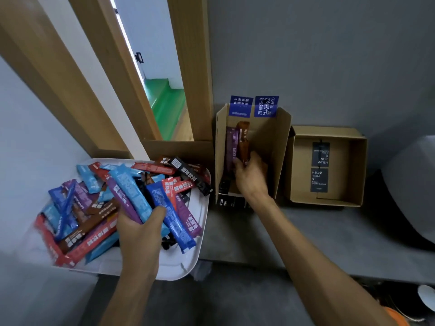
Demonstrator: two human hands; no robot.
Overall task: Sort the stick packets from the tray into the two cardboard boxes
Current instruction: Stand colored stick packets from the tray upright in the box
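Grips light-blue packet (pixel 131 191) with left hand (pixel 141 231) at near edge of tray (pixel 188 267); apparently pinches brown packet (pixel 243 137) with right hand (pixel 250 175) inside left cardboard box (pixel 280 142).

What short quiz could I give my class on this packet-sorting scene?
1. True or false: the right hand is empty.
2. The packets it holds inside the left cardboard box are: A purple and brown; B red and black; C blue and red.
3. Fill in: the left hand grips blue and purple packets over the white ____.
Key: 1 false; 2 A; 3 tray.
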